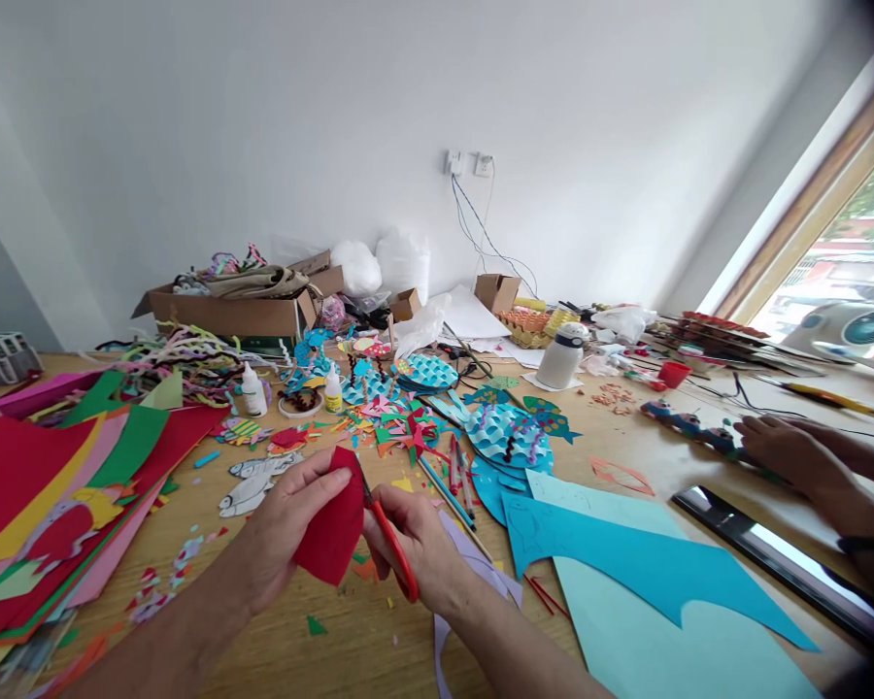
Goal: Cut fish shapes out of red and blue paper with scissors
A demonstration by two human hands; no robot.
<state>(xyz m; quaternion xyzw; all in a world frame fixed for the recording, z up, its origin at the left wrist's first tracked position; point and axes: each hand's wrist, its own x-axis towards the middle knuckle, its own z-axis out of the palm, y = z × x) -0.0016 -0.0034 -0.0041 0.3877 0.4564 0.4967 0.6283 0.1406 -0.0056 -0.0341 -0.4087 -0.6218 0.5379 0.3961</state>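
Note:
Near the middle of the view, my left hand point(291, 519) grips a piece of red paper point(335, 534), its thumb lying on the paper's face. My right hand point(422, 544) is closed around the red handles of a pair of scissors point(393, 549). The dark blades point up and away from me, against the right edge of the red paper; part of them is hidden by it. Just beyond my left hand lie white paper fish with drawn lines point(252, 490). Small colored paper scraps point(317, 626) are scattered on the wooden table below.
Stacked colored paper point(36, 466) covers the left side. Glue bottles point(253, 391) and blue paper fish crafts point(510, 432) stand or lie farther back. At right are light blue sheets point(648, 612), a phone point(772, 553) and another person's hands point(793, 451). A cardboard box point(233, 311) sits by the wall.

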